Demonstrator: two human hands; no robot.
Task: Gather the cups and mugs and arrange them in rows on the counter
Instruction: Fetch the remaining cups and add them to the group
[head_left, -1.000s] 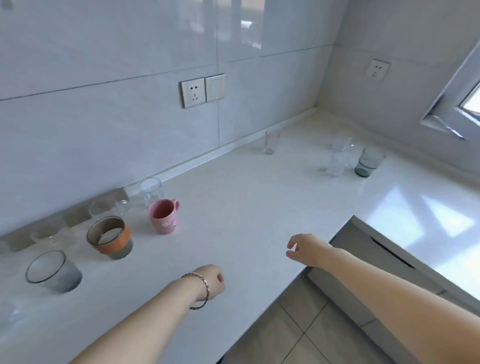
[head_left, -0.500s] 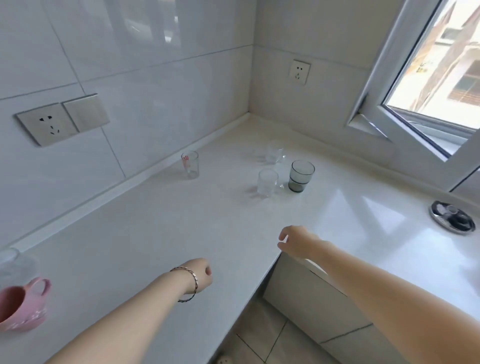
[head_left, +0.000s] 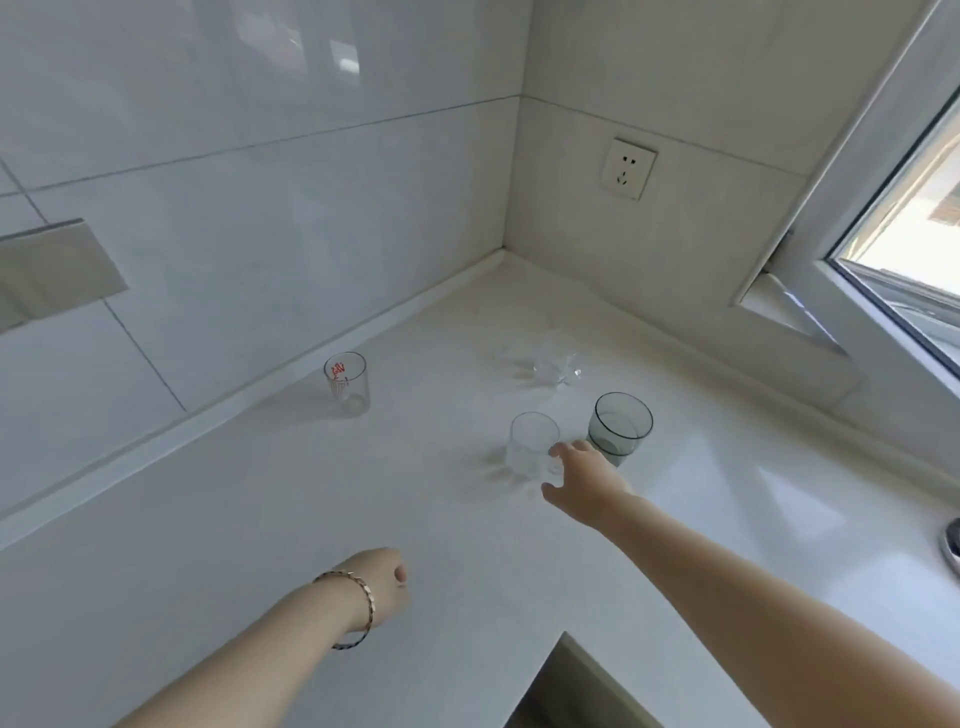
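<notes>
Clear glass (head_left: 532, 447) is stood on counter (head_left: 249, 519) nr the corner, just beside tinted glass (head_left: 621, 426). Since 0.5 s ago right hand (head_left: 582, 480) has been brought up to it, fingers spread, not yet closed. Pickup is judged imminent. Left hand (head_left: 382, 582) is kept curled, empty. Glasses: smooth, cylindrical, thin-walled. Counter: glossy white.

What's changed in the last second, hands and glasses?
The right hand reached forward to the clear glass, fingers spread beside it, not yet gripping. The left hand stayed curled over the counter; the grey glass and red-printed glass have not moved.
</notes>
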